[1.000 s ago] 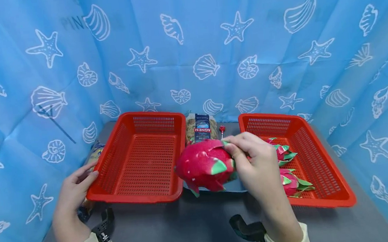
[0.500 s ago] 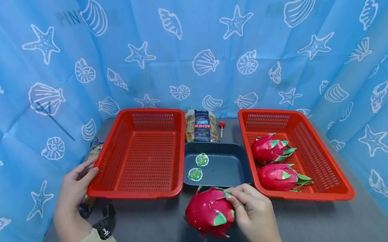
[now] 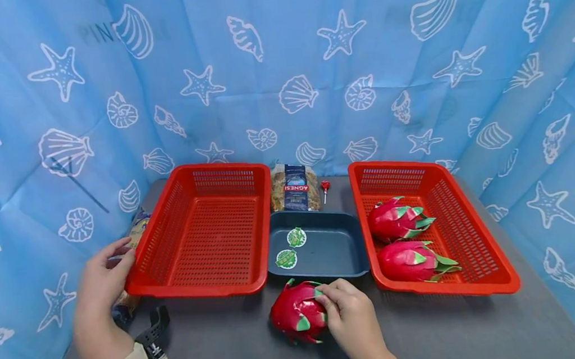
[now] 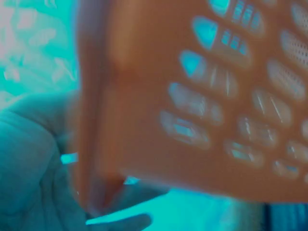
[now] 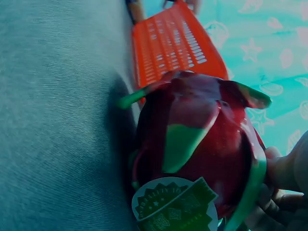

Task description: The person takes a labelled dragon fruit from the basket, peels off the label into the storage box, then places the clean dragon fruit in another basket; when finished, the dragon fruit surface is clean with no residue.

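My right hand (image 3: 354, 318) pinches a pink dragon fruit (image 3: 298, 314) with green-tipped scales by one scale, low over the grey table in front of the dark tray. The right wrist view shows a round green-and-white sticker (image 5: 175, 204) on this fruit. My left hand (image 3: 100, 284) is at the left rim of the left red basket (image 3: 141, 284), fingers loosely bent beside it. In the blurred left wrist view, its fingers reach past the rim's outer side. Two more dragon fruits (image 3: 397, 219) lie in the right red basket (image 3: 471, 289).
Between the baskets stands a dark tray (image 3: 328, 249) with two green stickers (image 3: 296, 237). Behind it are an Agnesi pasta bag (image 3: 295, 187) and a red lollipop (image 3: 324, 186). Another bag (image 3: 139, 222) lies partly hidden left of the left basket. A blue shell-patterned curtain (image 3: 282, 118) surrounds the table.
My right hand has brought the dragon fruit down and toward me, from above the tray to low over the table's front. My left hand has drawn slightly away from the basket rim.
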`<state>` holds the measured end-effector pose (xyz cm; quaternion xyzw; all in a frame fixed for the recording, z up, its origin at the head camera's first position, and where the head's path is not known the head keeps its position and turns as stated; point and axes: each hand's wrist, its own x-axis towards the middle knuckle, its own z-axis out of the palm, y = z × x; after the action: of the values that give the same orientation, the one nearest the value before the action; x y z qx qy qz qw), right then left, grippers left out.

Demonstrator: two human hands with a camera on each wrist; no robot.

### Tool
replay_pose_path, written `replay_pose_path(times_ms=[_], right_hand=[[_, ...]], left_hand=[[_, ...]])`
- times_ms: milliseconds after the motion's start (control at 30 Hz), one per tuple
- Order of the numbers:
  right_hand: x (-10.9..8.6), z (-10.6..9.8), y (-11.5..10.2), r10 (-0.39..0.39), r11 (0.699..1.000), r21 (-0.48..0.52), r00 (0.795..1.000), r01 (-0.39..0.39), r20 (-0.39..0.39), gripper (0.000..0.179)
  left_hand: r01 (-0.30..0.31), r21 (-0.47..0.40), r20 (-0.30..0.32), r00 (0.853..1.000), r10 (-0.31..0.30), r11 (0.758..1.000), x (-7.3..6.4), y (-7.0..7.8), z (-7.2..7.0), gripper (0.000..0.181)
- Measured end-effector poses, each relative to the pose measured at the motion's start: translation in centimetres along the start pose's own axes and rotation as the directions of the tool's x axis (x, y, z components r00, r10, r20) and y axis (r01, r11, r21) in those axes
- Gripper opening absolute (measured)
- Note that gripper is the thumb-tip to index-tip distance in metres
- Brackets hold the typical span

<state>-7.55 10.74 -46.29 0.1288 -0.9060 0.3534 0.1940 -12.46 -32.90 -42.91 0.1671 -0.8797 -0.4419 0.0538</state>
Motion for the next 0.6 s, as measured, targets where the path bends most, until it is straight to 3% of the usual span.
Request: replay_pose_path(times_ms=[100, 167, 233, 300, 433, 533, 600], right_hand=[[0.2, 0.0, 0.2, 0.0, 1.0, 0.003, 1.0, 0.0, 0.022, 0.014], [0.3, 0.0, 0.2, 0.022, 1.0, 0.007, 0.999, -0.022, 0.039, 0.013], [0.5, -0.1, 0.2, 0.047, 0.999, 0.013, 0.997, -0.048, 0.062, 0.012], [0.7, -0.2, 0.3, 0.064, 0.998, 0.017, 0.995, -0.066, 0.082, 0.012], [0.9, -0.3, 0.4, 0.07, 0.997, 0.024, 0.994, -0.073, 0.087, 0.013], [0.9, -0.2, 0.5, 0.074, 0.997, 0.027, 0.994, -0.076, 0.078, 0.014], [0.8, -0.1, 0.5, 0.076, 0.996, 0.037, 0.994, -0.079, 0.076, 0.014]], left_hand=[[-0.071, 0.094, -0.088, 0.993, 0.079, 0.993, -1.2, 1.9, 0.1, 0.055], [-0.187, 0.149, -0.156, 0.965, 0.21, 0.971, -2.2, 3.2, 0.6, 0.05], [-0.323, 0.181, -0.211, 0.91, 0.358, 0.929, -3.5, 4.6, 1.3, 0.044], [-0.464, 0.197, -0.242, 0.831, 0.501, 0.864, -4.8, 5.9, 2.2, 0.04], [-0.689, 0.127, -0.202, 0.687, 0.699, 0.714, -7.0, 8.2, 4.3, 0.046], [-0.779, 0.037, -0.113, 0.619, 0.777, 0.626, -8.7, 9.2, 6.1, 0.051], [-0.805, -0.054, -0.048, 0.593, 0.804, 0.591, -9.8, 9.5, 7.4, 0.053]])
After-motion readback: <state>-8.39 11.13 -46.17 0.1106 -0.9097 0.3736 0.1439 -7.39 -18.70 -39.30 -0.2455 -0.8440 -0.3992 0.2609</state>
